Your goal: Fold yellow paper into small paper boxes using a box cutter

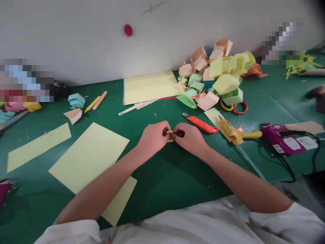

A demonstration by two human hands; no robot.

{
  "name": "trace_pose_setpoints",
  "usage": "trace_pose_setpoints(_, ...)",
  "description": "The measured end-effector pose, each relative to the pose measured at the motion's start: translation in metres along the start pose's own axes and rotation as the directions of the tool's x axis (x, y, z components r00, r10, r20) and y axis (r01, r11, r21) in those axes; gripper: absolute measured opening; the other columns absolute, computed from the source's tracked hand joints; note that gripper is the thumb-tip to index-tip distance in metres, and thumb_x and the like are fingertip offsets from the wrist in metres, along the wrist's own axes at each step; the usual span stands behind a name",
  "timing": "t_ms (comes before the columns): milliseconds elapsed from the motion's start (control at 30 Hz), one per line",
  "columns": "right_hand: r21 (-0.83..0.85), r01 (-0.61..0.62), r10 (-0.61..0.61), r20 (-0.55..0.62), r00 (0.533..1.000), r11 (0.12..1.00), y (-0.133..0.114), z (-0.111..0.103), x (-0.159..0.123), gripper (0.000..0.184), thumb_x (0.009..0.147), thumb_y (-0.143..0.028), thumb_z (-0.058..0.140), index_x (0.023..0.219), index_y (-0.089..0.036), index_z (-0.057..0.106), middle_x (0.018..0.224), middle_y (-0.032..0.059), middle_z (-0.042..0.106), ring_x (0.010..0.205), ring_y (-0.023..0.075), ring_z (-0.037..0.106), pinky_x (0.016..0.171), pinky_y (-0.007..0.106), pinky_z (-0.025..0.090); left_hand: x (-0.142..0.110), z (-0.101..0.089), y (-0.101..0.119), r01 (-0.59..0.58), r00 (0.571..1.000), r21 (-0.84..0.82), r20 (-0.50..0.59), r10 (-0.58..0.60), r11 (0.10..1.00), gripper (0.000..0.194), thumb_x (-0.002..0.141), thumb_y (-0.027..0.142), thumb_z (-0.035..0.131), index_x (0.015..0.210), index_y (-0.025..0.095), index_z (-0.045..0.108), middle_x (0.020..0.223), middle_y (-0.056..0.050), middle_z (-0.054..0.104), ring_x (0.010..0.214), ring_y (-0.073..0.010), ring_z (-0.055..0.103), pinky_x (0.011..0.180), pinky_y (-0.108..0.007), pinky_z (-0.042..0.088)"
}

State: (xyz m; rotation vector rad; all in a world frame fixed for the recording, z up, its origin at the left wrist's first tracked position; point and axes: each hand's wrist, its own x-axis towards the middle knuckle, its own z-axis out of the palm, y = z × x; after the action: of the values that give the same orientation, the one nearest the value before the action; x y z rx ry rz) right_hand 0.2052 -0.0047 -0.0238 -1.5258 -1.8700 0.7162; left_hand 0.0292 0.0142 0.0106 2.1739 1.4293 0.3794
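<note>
Both my hands meet over the middle of the green table, pinching a small folded piece of yellow paper [170,132] between them. My left hand [154,135] grips its left side with thumb and fingers, and my right hand [190,135] grips its right side. Much of the paper is hidden by my fingers. Just right of my right hand lies an orange-red utility knife [203,124]. A large pale yellow sheet [88,157] rests to the left, partly under my left forearm, with a smaller yellow sheet [120,203] closer to me.
A yellow glue gun [235,132] lies at right beside a purple power strip [286,139] with a black cord. Folded paper pieces [198,91] are heaped at the back, near scissors [240,107]. Yellow sheets [151,88] lie by the wall; two pens [100,100] are left.
</note>
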Motion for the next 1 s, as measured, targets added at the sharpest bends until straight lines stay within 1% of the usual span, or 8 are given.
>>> trace_pose_setpoints(100,0.035,0.017,-0.018,0.019,1.000,0.999,0.001,-0.001,0.000,0.003,0.078,-0.020,0.065,0.078,-0.022,0.064,0.074,-0.0010,0.067,0.064,0.0149,0.056,0.057,0.028,0.039,-0.001,0.002,0.000,-0.027,0.999,0.039,-0.016,0.028,0.999,0.008,0.085,0.017,0.061,0.081,0.022,0.063,0.082,-0.001,0.069,0.072,-0.0171,0.062,0.058,-0.028,0.040)
trace_pose_setpoints(200,0.064,0.039,-0.041,0.029,0.999,0.997,0.001,-0.001,-0.001,0.009,0.076,-0.015,0.063,0.080,-0.023,0.065,0.075,-0.0017,0.067,0.064,0.0145,0.058,0.059,0.027,0.042,-0.003,0.002,0.001,-0.061,0.998,0.061,-0.026,0.062,0.996,0.012,0.082,0.011,0.059,0.078,0.021,0.063,0.085,-0.002,0.068,0.074,-0.0176,0.061,0.059,-0.029,0.040)
trace_pose_setpoints(333,0.079,0.058,-0.059,0.008,0.998,0.995,0.005,0.000,-0.001,0.008,0.075,-0.015,0.063,0.074,-0.022,0.061,0.075,-0.0007,0.066,0.065,0.0151,0.058,0.060,0.028,0.043,-0.002,-0.005,0.000,-0.135,0.991,0.022,0.020,0.134,0.991,0.007,0.081,0.016,0.061,0.080,0.021,0.066,0.090,-0.002,0.070,0.076,-0.0167,0.063,0.063,-0.028,0.044)
trace_pose_setpoints(433,0.081,0.087,-0.088,0.003,0.996,0.993,0.006,-0.001,-0.001,0.012,0.074,-0.011,0.061,0.069,-0.022,0.058,0.079,0.0007,0.067,0.069,0.0160,0.059,0.063,0.028,0.044,-0.001,-0.012,-0.002,-0.172,0.983,-0.047,0.062,0.174,0.984,0.011,0.083,0.020,0.059,0.085,0.022,0.070,0.097,-0.001,0.073,0.080,-0.0157,0.065,0.066,-0.026,0.047)
trace_pose_setpoints(600,0.065,0.114,-0.116,0.019,0.993,0.991,0.003,-0.004,-0.001,0.013,0.073,-0.009,0.058,0.069,-0.022,0.057,0.078,0.0016,0.065,0.069,0.0167,0.059,0.064,0.030,0.045,0.002,-0.013,-0.006,-0.108,0.989,-0.092,0.088,0.116,0.990,0.016,0.089,0.033,0.060,0.084,0.022,0.070,0.090,-0.001,0.073,0.076,-0.0165,0.065,0.062,-0.028,0.045)
trace_pose_setpoints(767,0.078,0.080,-0.087,0.083,0.993,0.994,0.002,-0.009,-0.002,0.015,0.074,-0.010,0.059,0.080,-0.022,0.065,0.080,0.0006,0.069,0.070,0.0165,0.062,0.063,0.029,0.046,0.003,-0.007,-0.009,-0.056,0.988,-0.081,0.139,0.067,0.995,0.017,0.089,0.036,0.062,0.099,0.023,0.068,0.096,-0.002,0.074,0.082,-0.0175,0.067,0.065,-0.026,0.047)
trace_pose_setpoints(900,0.074,0.033,-0.042,0.128,0.991,0.997,0.001,-0.010,-0.001,0.010,0.080,-0.016,0.062,0.085,-0.022,0.067,0.082,0.0004,0.071,0.069,0.0160,0.063,0.061,0.028,0.047,0.003,-0.007,-0.009,-0.031,0.988,-0.035,0.149,0.036,0.999,0.019,0.088,0.039,0.063,0.090,0.022,0.070,0.089,-0.003,0.073,0.075,-0.0186,0.066,0.060,-0.028,0.044)
trace_pose_setpoints(1000,0.038,-0.009,0.004,0.129,0.992,0.999,0.000,-0.009,0.001,0.005,0.079,-0.019,0.066,0.083,-0.022,0.068,0.081,0.0011,0.071,0.069,0.0166,0.063,0.060,0.028,0.045,0.003,-0.006,-0.007,-0.002,0.990,-0.006,0.139,0.003,1.000,0.018,0.087,0.038,0.064,0.088,0.021,0.070,0.084,-0.003,0.072,0.070,-0.0181,0.064,0.056,-0.028,0.041)
